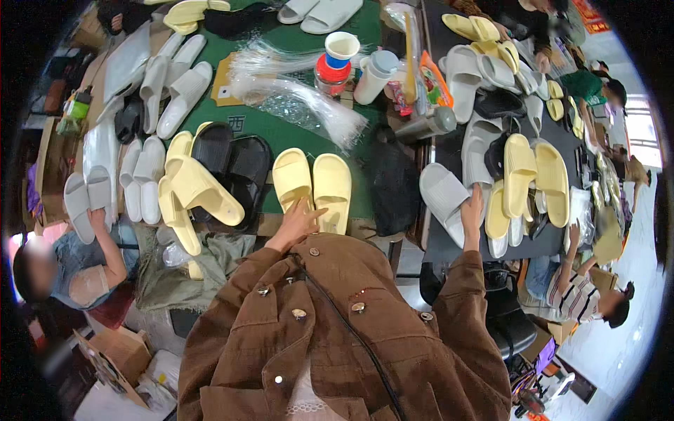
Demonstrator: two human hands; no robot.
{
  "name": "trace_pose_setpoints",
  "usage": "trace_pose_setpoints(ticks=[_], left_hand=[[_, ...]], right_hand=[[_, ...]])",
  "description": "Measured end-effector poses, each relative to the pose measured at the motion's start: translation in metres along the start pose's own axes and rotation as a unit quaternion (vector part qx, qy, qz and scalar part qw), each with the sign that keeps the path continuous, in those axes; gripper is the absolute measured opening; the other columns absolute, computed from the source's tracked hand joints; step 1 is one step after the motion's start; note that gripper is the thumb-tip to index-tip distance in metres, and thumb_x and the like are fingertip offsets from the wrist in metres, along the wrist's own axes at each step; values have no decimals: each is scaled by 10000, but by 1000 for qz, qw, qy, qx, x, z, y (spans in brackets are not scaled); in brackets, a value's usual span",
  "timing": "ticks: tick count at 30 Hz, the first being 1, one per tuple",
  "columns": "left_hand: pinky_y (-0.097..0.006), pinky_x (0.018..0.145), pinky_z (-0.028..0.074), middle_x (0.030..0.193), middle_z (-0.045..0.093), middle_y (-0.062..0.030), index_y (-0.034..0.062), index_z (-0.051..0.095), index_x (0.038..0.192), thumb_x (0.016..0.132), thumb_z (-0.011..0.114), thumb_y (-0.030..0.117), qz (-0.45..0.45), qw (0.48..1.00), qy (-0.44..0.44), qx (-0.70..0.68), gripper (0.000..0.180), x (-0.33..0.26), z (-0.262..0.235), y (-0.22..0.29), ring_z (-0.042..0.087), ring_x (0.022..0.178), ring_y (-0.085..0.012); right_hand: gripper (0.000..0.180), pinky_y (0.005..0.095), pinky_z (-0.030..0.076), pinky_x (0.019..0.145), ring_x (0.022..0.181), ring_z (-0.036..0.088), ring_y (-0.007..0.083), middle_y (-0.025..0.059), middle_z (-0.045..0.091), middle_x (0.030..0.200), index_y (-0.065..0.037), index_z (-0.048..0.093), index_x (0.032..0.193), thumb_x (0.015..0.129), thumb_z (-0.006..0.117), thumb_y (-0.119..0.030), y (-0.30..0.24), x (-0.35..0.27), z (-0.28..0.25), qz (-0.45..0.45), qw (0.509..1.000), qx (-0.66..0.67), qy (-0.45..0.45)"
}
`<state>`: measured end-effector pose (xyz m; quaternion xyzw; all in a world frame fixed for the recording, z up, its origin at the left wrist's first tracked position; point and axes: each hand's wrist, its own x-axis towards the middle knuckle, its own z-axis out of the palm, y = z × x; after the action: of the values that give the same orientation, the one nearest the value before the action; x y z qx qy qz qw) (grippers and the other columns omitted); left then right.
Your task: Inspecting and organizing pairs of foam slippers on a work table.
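A pair of pale yellow slide slippers (292, 174) lies side by side in front of me, toes pointing away. My left hand (302, 224) is at their heel ends with its fingers spread, touching the left slipper and reaching toward the right one. Over on the dark table to the right, my right hand (473, 212) has hold of the edge of a light grey slide slipper (445, 196). That slipper is tilted, and part of my grip on it is hidden.
Black slides (249, 172) and stacked yellow slides (203, 188) lie left. Beyond are clear plastic strands (295, 91), stacked cups (340, 52), a white bottle (375, 77) and a steel flask (432, 124). More yellow slides (519, 172) crowd the right table. A co-worker (91, 270) handles grey slides at left.
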<state>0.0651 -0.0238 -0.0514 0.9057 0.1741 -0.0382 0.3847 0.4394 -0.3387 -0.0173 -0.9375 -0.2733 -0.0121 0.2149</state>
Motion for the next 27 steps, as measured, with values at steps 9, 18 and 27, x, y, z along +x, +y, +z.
trace_pose_setpoints(ticks=[9, 18, 27], left_hand=[[-624, 966, 221, 1347, 220, -283, 185, 354, 1319, 719, 644, 281, -90, 989, -38, 108, 673, 21, 29, -11, 200, 1255, -476], [-451, 866, 376, 1187, 406, -247, -48, 529, 881, 650, 610, 135, -27, 978, 195, 73, 306, 15, 10, 6, 420, 1060, -389], [-452, 839, 357, 1181, 423, -217, -34, 511, 861, 681, 584, 124, -95, 936, 319, 113, 250, -1, -51, 44, 425, 1018, -354]], right_hand=[[366, 371, 337, 926, 1016, 462, 334, 227, 513, 1068, 47, 482, 1117, 764, 502, -48, -3, 18, 7, 29, 998, 53, 13], [382, 331, 366, 897, 1030, 485, 290, 192, 516, 1136, 55, 462, 1163, 798, 492, -55, -11, -20, -2, 109, 959, 254, 63], [451, 425, 374, 887, 1043, 453, 420, 273, 457, 1139, 58, 433, 1196, 775, 527, -75, -13, -30, 10, 130, 991, 30, 11]])
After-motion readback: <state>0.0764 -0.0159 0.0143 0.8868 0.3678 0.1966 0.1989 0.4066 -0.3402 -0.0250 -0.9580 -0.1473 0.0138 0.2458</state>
